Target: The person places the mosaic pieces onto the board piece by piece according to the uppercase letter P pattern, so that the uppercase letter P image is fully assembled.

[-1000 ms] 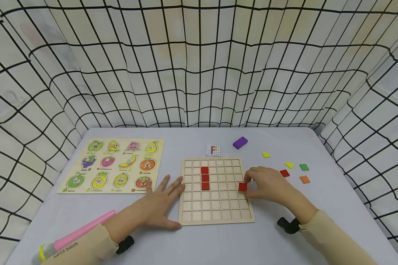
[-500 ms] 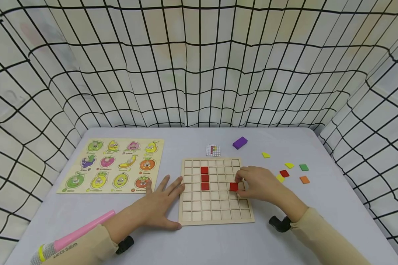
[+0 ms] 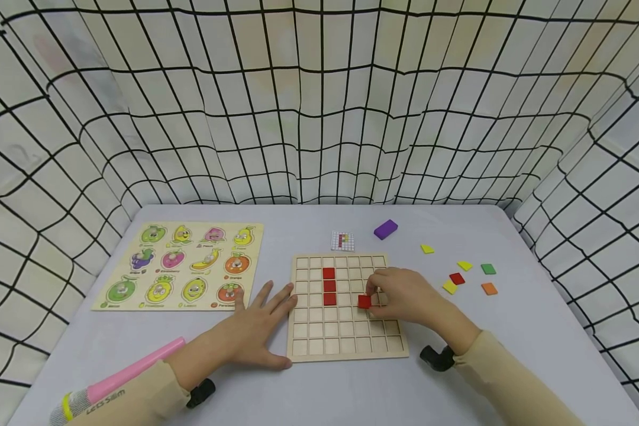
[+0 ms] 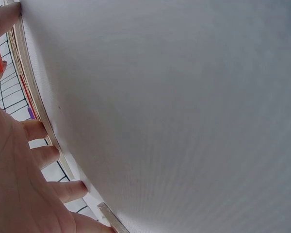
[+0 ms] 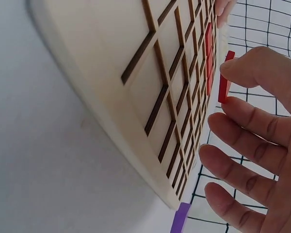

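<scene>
My right hand (image 3: 407, 297) pinches a red square tile (image 3: 364, 302) between thumb and index finger, held over the right half of a wooden grid board (image 3: 348, 358). In the right wrist view that red tile stands on edge above the grid, apart from it. Three red tiles (image 3: 329, 286) sit in one column of the board's cells, left of its middle. My left hand (image 3: 247, 337) lies spread flat, its thumb and fingertips at the board's left edge. The little finger of that hand reaches the corner of a fruit puzzle board (image 3: 176, 307).
Loose tiles lie at the right: yellow (image 3: 449, 287), red (image 3: 457, 278), green (image 3: 488, 268) and orange (image 3: 489, 289). Behind the grid are a small pattern card (image 3: 343, 241) and a purple block (image 3: 386, 229). A pink tube (image 3: 138, 365) lies by the left forearm. Black netting (image 3: 319, 118) surrounds the table.
My right hand has moved left across the grid board, carrying the red tile from its right edge inward. A yellow tile behind the hand has come into sight. The left hand stays put.
</scene>
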